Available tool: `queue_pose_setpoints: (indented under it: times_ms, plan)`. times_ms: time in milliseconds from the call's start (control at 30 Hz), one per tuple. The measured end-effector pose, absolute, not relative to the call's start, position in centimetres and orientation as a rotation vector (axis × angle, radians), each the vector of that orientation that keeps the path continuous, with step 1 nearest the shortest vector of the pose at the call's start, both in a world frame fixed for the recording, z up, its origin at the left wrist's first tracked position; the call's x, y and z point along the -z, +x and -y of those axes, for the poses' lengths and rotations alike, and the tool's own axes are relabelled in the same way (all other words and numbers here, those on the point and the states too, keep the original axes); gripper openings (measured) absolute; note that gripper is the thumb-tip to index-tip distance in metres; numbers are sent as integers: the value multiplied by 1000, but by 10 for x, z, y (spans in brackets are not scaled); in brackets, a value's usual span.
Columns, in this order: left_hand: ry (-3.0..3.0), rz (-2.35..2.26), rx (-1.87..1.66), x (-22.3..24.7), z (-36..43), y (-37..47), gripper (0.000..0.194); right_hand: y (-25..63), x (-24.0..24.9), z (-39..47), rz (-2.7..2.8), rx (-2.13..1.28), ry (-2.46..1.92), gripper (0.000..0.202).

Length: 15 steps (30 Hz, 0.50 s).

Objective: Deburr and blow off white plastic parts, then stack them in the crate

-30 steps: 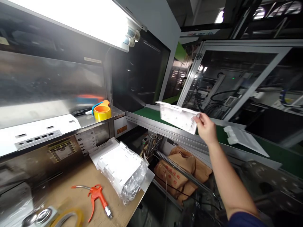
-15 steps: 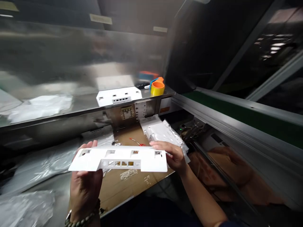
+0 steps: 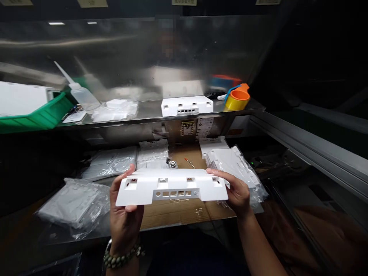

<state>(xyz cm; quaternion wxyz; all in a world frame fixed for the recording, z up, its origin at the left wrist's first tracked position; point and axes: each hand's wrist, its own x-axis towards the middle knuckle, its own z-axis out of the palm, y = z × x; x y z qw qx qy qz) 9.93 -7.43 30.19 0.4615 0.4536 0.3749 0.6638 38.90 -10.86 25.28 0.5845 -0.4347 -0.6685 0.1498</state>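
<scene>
A white plastic housing [image 3: 172, 188] with a row of port openings and several square slots is held level above the bench. My left hand [image 3: 126, 214], with a beaded bracelet on the wrist, grips its left end, thumb in front and fingers behind. At the right end my right hand [image 3: 234, 191] holds it, fingers along the top edge. Beneath lies a cardboard sheet [image 3: 161, 216]. Just behind the housing are a small round metal part [image 3: 172, 164] and a red-tipped tool [image 3: 189, 162], partly hidden.
A similar white housing [image 3: 186, 106] stands on the metal shelf [image 3: 149, 115], beside a yellow and orange tape roll [image 3: 238, 99]. Further left are a squeeze bottle [image 3: 83, 97] and a green bin [image 3: 37, 122]. Bagged white parts [image 3: 71, 203] lie left, others [image 3: 235, 165] right.
The view has swung left, bringing the green bin and bottle into sight. Both hands still hold the housing, which now appears further right in the picture.
</scene>
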Motion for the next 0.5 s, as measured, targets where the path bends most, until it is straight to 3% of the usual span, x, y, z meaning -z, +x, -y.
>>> queue_pose_setpoints:
  times_ms: [233, 333, 400, 500]
  plan:
    - [1000, -986, -1689, -305, 77, 101, 79, 386, -237, 103, 1458, -361, -964, 39]
    - [862, -914, -1717, -303, 71, 97, 70, 384, -236, 102, 1459, -328, -930, 36]
    - [653, -868, -1598, -301, 64, 88, 67, 383, -237, 102, 1511, -266, -887, 38]
    - [366, -855, -1177, -299, 55, 74, 79, 380, -239, 104, 1614, -194, -818, 45]
